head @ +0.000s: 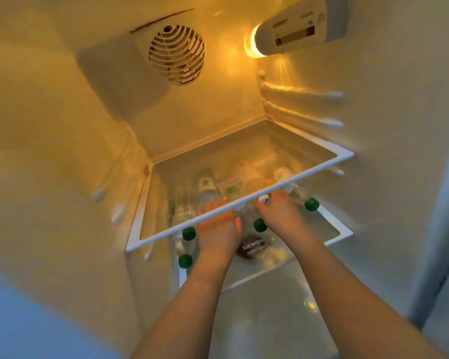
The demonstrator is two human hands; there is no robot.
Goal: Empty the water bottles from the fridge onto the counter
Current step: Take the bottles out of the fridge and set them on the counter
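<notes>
2 hands [218,229] [279,211] reach bottles [206,187] under shelf [240,200].

You see warm yellow light from the lamp [254,45] glaring top right; motion blur softens wide-angle-bent edges.

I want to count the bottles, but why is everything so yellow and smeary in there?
Head view: the fridge lamp casts a yellow glow; the bottles behind the glass shelf look hazy and motion-blurred; both hands, left hand and right hand, are soft too; the wide lens bends the walls.
</notes>
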